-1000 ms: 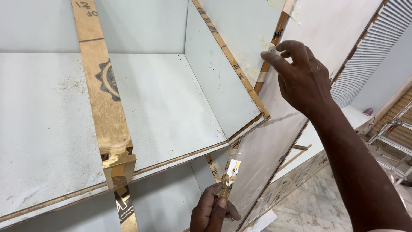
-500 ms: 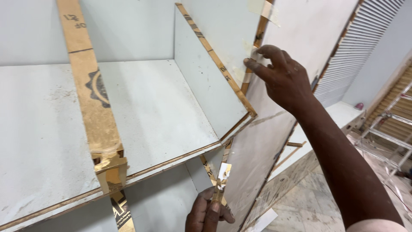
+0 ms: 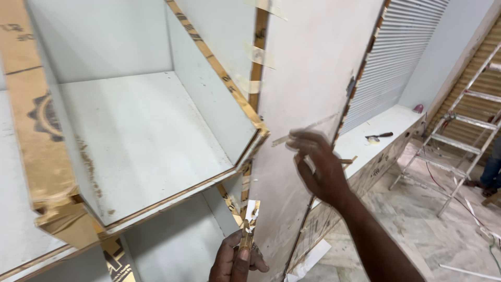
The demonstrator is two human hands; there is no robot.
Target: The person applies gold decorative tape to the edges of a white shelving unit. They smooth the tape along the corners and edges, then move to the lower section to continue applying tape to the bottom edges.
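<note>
At the front edge of a white shelf unit (image 3: 141, 141), both hands are working on the brown tape (image 3: 257, 57) that runs down the edge of the side panel (image 3: 313, 73). Left hand (image 3: 236, 258) is low in the frame, fingers closed, thumb and forefinger pinching the loose lower end of the tape strip (image 3: 247, 236) just below the shelf corner. Right hand (image 3: 318, 167) is higher, out against the face of the side panel, fingers curled and nipped on a thin pale sliver (image 3: 308, 130) that slants up and to the right; can't tell if it is peeled tape or film, and the hand is a bit blurred.

Step in hand, as a guess: stripping the protective tape off the panel edge, with the lower stretch already lifted and the upper stretch near the top still stuck down. More brown printed tape (image 3: 31, 120) covers the upright at far left, crumpled at its lower end.

Next move would call for a steady pull along the edge, pinch kept tight so the strip doesn't snap, and the other hand steadying the panel.

Background: a white counter (image 3: 386, 125) with a small hand tool (image 3: 380, 136) on it, a grey roller shutter (image 3: 402, 47), a metal ladder (image 3: 459, 130) on the tiled floor (image 3: 417, 219).
</note>
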